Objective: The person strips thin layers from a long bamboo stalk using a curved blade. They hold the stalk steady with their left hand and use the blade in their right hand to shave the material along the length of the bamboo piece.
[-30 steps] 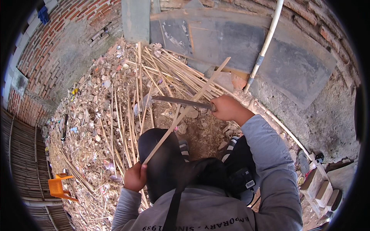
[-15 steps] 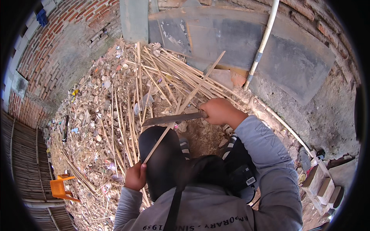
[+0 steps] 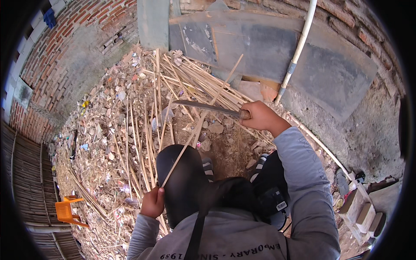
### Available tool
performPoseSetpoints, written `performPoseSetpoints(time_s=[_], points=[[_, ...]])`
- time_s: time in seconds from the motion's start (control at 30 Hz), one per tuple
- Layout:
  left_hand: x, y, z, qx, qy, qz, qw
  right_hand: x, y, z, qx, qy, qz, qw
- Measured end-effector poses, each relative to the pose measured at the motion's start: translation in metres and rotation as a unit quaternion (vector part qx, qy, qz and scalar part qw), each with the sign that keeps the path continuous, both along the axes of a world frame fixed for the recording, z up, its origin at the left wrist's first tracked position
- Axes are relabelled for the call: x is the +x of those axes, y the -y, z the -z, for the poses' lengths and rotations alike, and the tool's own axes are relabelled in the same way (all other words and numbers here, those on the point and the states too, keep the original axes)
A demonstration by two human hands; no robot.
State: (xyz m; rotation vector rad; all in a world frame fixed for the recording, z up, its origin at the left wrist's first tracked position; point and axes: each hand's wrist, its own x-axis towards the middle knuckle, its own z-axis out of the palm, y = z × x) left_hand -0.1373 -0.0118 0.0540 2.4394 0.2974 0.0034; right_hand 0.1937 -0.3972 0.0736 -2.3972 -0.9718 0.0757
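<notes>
Gripping a long bamboo strip [image 3: 197, 130] in closed left hand [image 3: 152, 203], right hand [image 3: 260, 116] fisted on machete [image 3: 208, 107] crossing it mid-scene — blade could slip toward knee, fingers.

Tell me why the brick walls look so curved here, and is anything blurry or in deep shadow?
Head view: the fisheye lens bends the red brick wall toward the black round rim; daylight is soft and even, with no hard shadows or glare; the right hand, its long grey metal blade and the thin pale bamboo strip held by the left hand all look sharp.
</notes>
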Motion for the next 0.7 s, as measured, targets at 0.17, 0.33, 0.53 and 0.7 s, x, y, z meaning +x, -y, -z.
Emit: performPoseSetpoints(time_s=[0.17,0.33,0.53,0.7], points=[[-0.002,-0.002,-0.020,0.003,-0.057,-0.006,0.998,-0.011,-0.002,-0.024,-0.080,0.092,0.067,0.990],[-0.017,-0.014,-0.013,0.080,-0.108,-0.012,0.991,-0.013,-0.007,-0.019,-0.143,0.071,0.052,0.986],[-0.015,-0.006,-0.007,0.051,-0.019,0.018,0.998,-0.024,-0.022,-0.010,-0.104,0.079,0.006,0.991],[-0.007,0.001,-0.004,0.039,0.016,0.022,0.999,-0.040,-0.048,-0.011,-0.114,0.109,-0.065,0.985]])
